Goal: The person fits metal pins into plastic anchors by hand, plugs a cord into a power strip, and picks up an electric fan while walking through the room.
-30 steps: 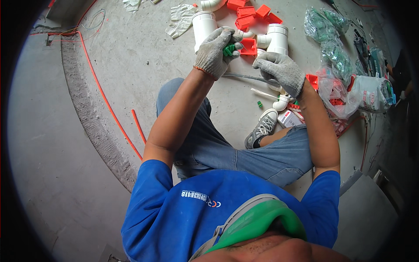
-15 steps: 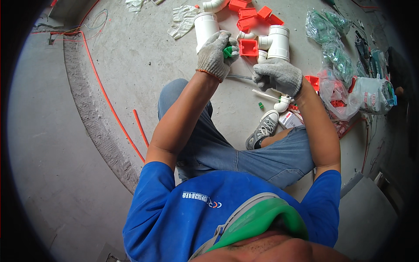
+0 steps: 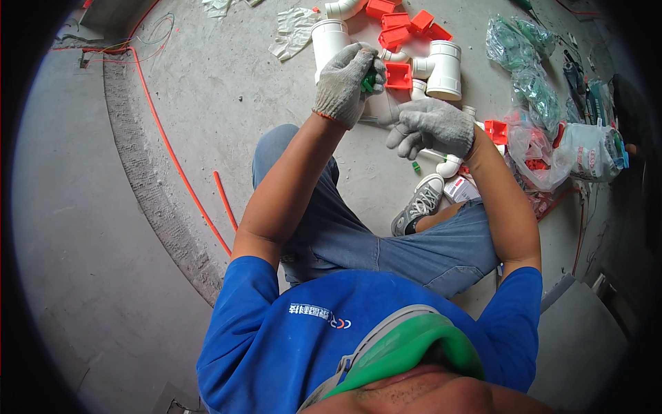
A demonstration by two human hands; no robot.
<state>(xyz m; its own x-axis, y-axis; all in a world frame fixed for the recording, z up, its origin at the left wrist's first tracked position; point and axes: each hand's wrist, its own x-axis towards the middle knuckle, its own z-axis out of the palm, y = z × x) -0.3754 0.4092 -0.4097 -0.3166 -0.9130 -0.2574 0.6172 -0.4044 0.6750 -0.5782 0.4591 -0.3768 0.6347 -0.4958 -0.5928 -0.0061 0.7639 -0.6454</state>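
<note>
My left hand (image 3: 345, 77), in a grey-white knit glove, is closed around a small green plastic piece (image 3: 369, 81); the fingers cover much of it. To its right, my right hand (image 3: 436, 127), gloved alike, is held with fingers loosely bent and apart. No object shows clearly in it. Just behind my left hand stands a white plastic pipe piece (image 3: 329, 40). A white tee fitting (image 3: 443, 70) lies beyond my right hand. Below that hand, another small green piece (image 3: 416, 166) rests on the concrete beside a white elbow fitting (image 3: 449, 166).
Red junction boxes (image 3: 396, 36) are piled at the far side. Spare gloves (image 3: 293, 33) lie farther left. Plastic bags (image 3: 534, 148) and tools (image 3: 574, 77) sit at right. Orange conduit (image 3: 160, 127) runs along a rough groove at left. My shoe (image 3: 422, 203) is near a small box (image 3: 460, 189).
My right hand's fingers have loosened from a closed pinch and spread, tilting slightly downward. My left hand keeps the green piece and has turned slightly.
</note>
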